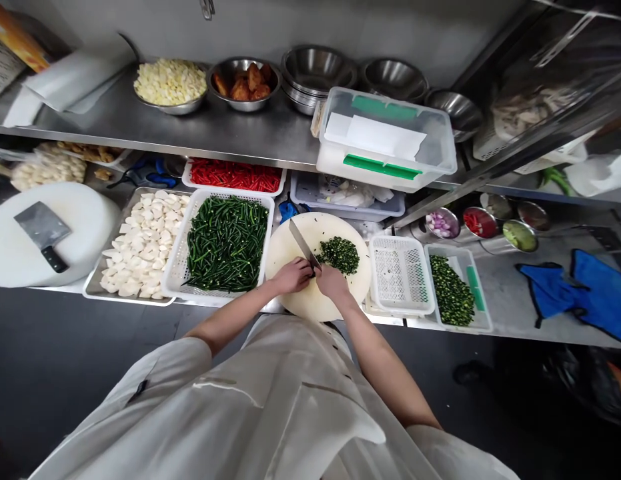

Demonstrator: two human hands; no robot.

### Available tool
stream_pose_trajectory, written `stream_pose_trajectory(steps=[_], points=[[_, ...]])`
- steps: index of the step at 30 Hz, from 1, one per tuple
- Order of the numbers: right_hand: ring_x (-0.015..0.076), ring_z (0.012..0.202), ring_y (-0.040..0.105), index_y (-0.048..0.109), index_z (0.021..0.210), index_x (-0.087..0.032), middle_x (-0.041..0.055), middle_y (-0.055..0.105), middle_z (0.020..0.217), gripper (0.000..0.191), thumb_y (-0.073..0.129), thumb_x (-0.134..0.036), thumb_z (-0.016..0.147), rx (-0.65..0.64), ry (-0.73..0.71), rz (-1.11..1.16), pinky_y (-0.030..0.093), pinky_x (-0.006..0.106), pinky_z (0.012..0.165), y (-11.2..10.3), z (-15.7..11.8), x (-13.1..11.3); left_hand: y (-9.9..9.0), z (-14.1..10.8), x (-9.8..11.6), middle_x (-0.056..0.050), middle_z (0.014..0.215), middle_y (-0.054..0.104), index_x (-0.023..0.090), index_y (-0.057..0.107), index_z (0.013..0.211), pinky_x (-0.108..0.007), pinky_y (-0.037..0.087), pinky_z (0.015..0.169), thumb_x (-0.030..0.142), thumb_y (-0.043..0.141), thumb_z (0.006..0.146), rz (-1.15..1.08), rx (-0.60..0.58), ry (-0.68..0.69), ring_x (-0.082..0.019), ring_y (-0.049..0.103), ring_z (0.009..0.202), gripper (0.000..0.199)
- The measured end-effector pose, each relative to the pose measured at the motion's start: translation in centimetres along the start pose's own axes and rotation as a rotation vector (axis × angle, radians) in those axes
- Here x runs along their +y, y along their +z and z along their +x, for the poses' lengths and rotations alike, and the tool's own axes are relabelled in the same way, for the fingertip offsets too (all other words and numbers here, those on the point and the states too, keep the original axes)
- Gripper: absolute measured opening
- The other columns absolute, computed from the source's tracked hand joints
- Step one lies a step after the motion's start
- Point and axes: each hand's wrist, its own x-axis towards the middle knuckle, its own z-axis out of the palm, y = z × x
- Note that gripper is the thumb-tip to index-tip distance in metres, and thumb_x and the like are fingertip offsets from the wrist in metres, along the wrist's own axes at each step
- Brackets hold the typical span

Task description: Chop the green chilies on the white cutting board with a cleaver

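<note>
In front of me a round cutting board carries a heap of chopped green chilies. My right hand is closed round the handle of a knife, whose blade points away and to the left. Beside the knife, my left hand rests on the board with its fingers curled down close to the blade. Whatever those fingers press on is hidden beneath them. Left of the board, a white basket holds whole green chilies.
A tray of white slices and a cleaver on another round board lie left. To the right are a white basket, a tub of chopped chilies and blue gloves. A steel shelf with bowls overhangs the back.
</note>
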Motion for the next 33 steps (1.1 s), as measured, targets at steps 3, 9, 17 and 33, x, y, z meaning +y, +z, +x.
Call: stream_pose_trajectory(steps=[3, 9, 17, 33], points=[[0.0272, 0.113, 0.074, 0.068, 0.127, -0.017, 0.0175, 0.077, 0.120, 0.038, 0.039, -0.039, 0.114, 0.006, 0.013, 0.016, 0.051, 0.032, 0.093, 0.3, -0.4, -0.1, -0.2, -0.4, 0.0, -0.012, 0.114, 0.065, 0.022, 0.070, 0.113, -0.046, 0.048, 0.106, 0.031, 0.053, 0.104, 0.008, 0.014, -0.018, -0.028, 0.058, 0.113, 0.022], [0.0270, 0.117, 0.072, 0.068, 0.128, -0.017, 0.0182, 0.076, 0.124, 0.040, 0.038, -0.040, 0.114, -0.005, 0.011, 0.021, 0.050, 0.032, 0.095, 0.4, -0.8, -0.9, -0.2, -1.0, 0.3, -0.012, 0.112, 0.065, 0.023, 0.071, 0.110, -0.045, 0.049, 0.103, 0.028, 0.053, 0.103, 0.019, -0.002, -0.018, -0.028, 0.057, 0.109, 0.020], [0.0278, 0.115, 0.073, 0.067, 0.128, -0.017, 0.0187, 0.076, 0.123, 0.042, 0.036, -0.041, 0.114, -0.016, 0.009, 0.018, 0.050, 0.033, 0.094, 0.8, -1.4, -1.5, 0.0, -2.0, 1.4, -0.011, 0.108, 0.064, 0.022, 0.070, 0.106, -0.044, 0.050, 0.102, 0.025, 0.055, 0.102, 0.062, 0.043, -0.063, -0.027, 0.056, 0.109, 0.017], [0.0281, 0.114, 0.072, 0.070, 0.123, -0.018, 0.0172, 0.077, 0.123, 0.041, 0.038, -0.042, 0.114, -0.044, -0.018, 0.072, 0.049, 0.033, 0.092, 1.1, -1.4, -2.3, 0.4, -3.8, 3.0, -0.011, 0.110, 0.067, 0.022, 0.070, 0.107, -0.044, 0.049, 0.096, 0.023, 0.058, 0.101, 0.130, 0.060, -0.176, -0.028, 0.058, 0.109, 0.014]])
